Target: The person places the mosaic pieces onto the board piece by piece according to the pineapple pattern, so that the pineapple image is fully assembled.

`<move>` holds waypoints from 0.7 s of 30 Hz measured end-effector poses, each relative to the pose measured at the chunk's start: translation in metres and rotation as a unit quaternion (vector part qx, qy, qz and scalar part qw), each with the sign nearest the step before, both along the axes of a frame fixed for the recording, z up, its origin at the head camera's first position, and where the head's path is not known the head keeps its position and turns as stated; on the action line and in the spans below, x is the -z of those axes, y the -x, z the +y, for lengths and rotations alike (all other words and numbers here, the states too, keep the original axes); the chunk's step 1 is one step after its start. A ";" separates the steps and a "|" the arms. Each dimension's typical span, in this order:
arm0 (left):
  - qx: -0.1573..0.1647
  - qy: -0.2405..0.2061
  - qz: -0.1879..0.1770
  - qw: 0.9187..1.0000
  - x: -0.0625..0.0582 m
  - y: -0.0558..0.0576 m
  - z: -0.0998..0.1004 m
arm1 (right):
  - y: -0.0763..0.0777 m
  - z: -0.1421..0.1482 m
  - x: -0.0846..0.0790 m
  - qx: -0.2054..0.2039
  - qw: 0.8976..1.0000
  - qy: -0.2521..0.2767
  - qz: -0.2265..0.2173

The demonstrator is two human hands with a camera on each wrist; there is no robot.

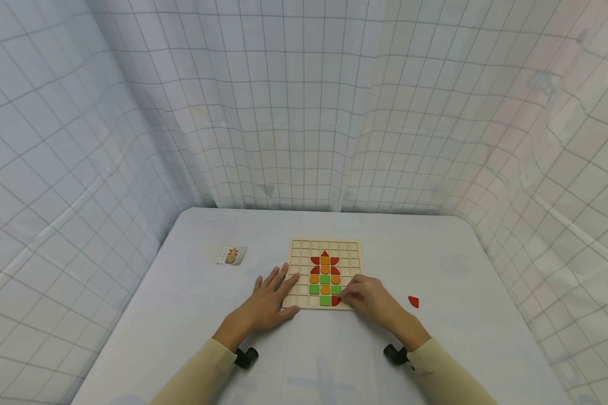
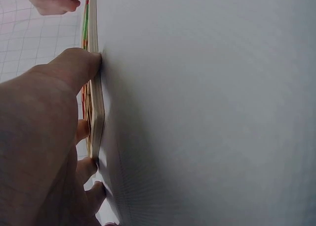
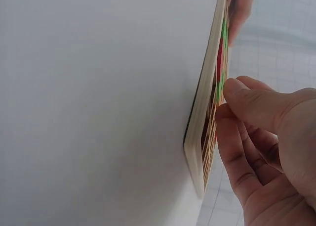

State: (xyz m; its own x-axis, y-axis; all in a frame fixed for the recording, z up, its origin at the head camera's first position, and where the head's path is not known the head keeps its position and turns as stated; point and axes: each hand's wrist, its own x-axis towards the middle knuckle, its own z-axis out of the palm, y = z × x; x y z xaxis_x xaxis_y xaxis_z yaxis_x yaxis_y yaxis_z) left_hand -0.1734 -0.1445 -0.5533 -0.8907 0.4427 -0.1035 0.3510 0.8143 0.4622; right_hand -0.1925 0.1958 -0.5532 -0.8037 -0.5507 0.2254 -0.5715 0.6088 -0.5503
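Note:
A square wooden grid board [image 1: 299, 259] lies on the table. Red, orange and green flat pieces form a figure in its cells. My left hand [image 1: 269, 301] spreads over the board's left side. In the left wrist view, the left thumb [image 2: 81, 63] presses the board's near edge. My right hand [image 1: 369, 298] is at the near right part, fingertips right at a red quarter-circle piece [image 1: 336, 301] beside a green square [image 1: 325, 300]. In the right wrist view, the bent right fingers [image 3: 229, 137] and thumb are slightly apart over the board, with no piece showing between them.
Another red quarter-circle piece [image 1: 414, 301] lies on the white table to the right of the board. A small picture card [image 1: 232, 255] with a printed figure lies at the left. Checked white curtains [image 1: 304, 112] enclose the table behind and on both sides.

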 end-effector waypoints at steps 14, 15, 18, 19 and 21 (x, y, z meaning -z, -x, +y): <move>-0.002 0.006 -0.003 1.000 -0.005 -0.003 0.002 | -0.013 0.077 0.005 0.114 0.993 -0.011 0.036; -0.002 0.006 -0.004 1.000 -0.006 -0.003 0.002 | -0.014 0.082 0.005 0.120 0.992 -0.010 0.040; -0.002 0.004 -0.004 1.000 -0.005 -0.003 0.002 | -0.019 0.100 0.004 0.131 0.990 -0.008 0.047; -0.002 0.003 -0.003 1.000 -0.005 -0.002 0.002 | -0.020 0.105 0.003 0.135 0.990 -0.009 0.048; -0.002 0.002 0.000 1.000 -0.005 -0.002 0.002 | -0.023 0.115 0.003 0.145 0.988 -0.014 0.044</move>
State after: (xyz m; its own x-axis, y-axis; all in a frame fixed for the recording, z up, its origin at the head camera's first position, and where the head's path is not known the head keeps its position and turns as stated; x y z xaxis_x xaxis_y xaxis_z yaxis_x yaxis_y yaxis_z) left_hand -0.1712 -0.1428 -0.5481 -0.8924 0.4387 -0.1058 0.3477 0.8178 0.4586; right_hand -0.1697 0.3108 -0.5564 -0.9064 -0.3076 0.2895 -0.4161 0.7678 -0.4872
